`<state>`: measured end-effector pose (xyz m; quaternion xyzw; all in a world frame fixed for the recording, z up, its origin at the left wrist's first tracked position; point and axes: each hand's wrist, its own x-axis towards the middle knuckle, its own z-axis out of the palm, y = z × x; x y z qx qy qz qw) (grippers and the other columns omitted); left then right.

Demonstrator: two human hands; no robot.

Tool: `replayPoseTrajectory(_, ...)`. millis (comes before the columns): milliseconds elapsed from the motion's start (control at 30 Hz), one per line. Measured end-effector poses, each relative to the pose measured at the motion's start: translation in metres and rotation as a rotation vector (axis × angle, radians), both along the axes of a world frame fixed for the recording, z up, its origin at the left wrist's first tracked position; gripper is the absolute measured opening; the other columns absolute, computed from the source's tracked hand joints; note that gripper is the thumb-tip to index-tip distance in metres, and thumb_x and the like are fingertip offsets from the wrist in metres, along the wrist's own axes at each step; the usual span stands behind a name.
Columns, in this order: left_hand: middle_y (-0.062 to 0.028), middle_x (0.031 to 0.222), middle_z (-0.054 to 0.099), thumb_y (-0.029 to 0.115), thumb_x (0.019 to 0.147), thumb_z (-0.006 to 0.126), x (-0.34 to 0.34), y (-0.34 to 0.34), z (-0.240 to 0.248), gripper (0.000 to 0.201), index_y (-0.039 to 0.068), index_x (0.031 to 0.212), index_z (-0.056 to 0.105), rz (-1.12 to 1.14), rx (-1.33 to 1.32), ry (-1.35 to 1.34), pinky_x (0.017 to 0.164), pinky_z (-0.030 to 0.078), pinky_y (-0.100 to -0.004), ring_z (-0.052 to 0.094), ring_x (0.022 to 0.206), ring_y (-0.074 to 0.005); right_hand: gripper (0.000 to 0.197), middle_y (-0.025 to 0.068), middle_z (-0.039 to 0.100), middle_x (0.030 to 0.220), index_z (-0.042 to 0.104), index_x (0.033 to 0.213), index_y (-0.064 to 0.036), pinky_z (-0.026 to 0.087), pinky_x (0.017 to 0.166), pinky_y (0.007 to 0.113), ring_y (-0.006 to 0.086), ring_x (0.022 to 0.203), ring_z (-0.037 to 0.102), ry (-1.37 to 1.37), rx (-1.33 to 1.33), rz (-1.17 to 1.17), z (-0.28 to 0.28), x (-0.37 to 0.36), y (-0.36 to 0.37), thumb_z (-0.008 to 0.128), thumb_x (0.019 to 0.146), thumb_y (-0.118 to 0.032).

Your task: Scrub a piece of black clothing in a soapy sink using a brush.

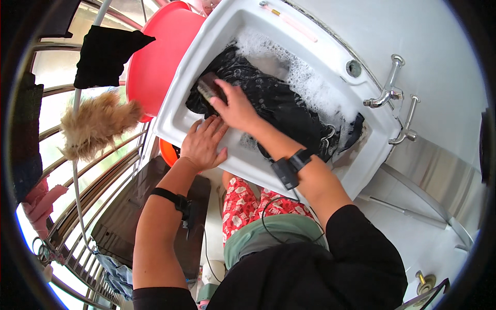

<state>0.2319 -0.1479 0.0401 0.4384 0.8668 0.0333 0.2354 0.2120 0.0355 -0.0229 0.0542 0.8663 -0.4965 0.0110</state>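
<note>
A wet black garment lies spread in a white sink, with soap suds along its far side. My right hand is closed around a brown scrubbing brush, whose pale bristles face the left end of the cloth. Just nearer to me, my left hand rests flat across the sink's near rim with its fingers apart. Its fingertips reach the edge of the garment, close under the right hand; whether they pin the cloth I cannot tell.
Two metal taps jut over the sink's right end. A slim pink-handled tool lies on the far rim. Left of the sink stands a red basin, beside a fluffy tan duster and a hanging black cloth.
</note>
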Motion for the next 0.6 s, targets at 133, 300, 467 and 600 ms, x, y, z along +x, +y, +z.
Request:
replayPoseTrajectory(133,-0.011,0.138,0.057,0.042,0.083,0.064,-0.001,0.007,0.001,0.071,0.016,0.148,0.053,0.138,0.141,-0.009,0.114,0.038,-0.0492,0.05,0.134,-0.03,0.051,0.0247,0.061,0.125,0.054,0.144,-0.0039,0.047,0.102,0.045,0.0374,0.116,0.06,0.069,0.099,-0.149,0.004,0.005,0.071,0.065,0.1,-0.029)
replayPoseTrajectory(300,-0.0089,0.133,0.059,0.04,0.083,0.064,0.002,0.003,0.004,0.06,0.018,0.139,0.063,0.145,0.077,-0.012,0.11,0.04,-0.048,0.054,0.125,-0.0278,0.053,0.0257,0.058,0.118,0.051,0.144,-0.0076,0.048,0.097,0.051,0.0439,0.107,0.058,0.121,0.273,0.017,0.023,0.056,0.101,0.066,0.097,-0.027)
replayPoseTrajectory(467,-0.0066,0.134,0.06,0.038,0.082,0.064,0.007,-0.005,-0.007,0.052,0.017,0.129,0.07,0.157,0.164,0.058,0.11,0.041,-0.0495,0.054,0.125,-0.0278,0.059,0.0223,0.056,0.123,0.055,0.144,-0.0235,0.049,0.095,0.05,0.0419,0.109,0.057,-0.027,0.524,0.397,0.008,0.112,0.067,0.075,0.089,-0.036)
replayPoseTrajectory(600,-0.0065,0.135,0.061,0.035,0.081,0.065,0.008,-0.002,-0.009,0.05,0.017,0.127,0.072,0.146,0.221,0.071,0.11,0.041,-0.0491,0.056,0.125,-0.0276,0.056,0.0197,0.058,0.112,0.054,0.145,-0.0235,0.052,0.082,0.05,0.0396,0.099,0.06,-0.023,0.694,0.082,-0.005,0.055,0.103,0.07,0.093,-0.038)
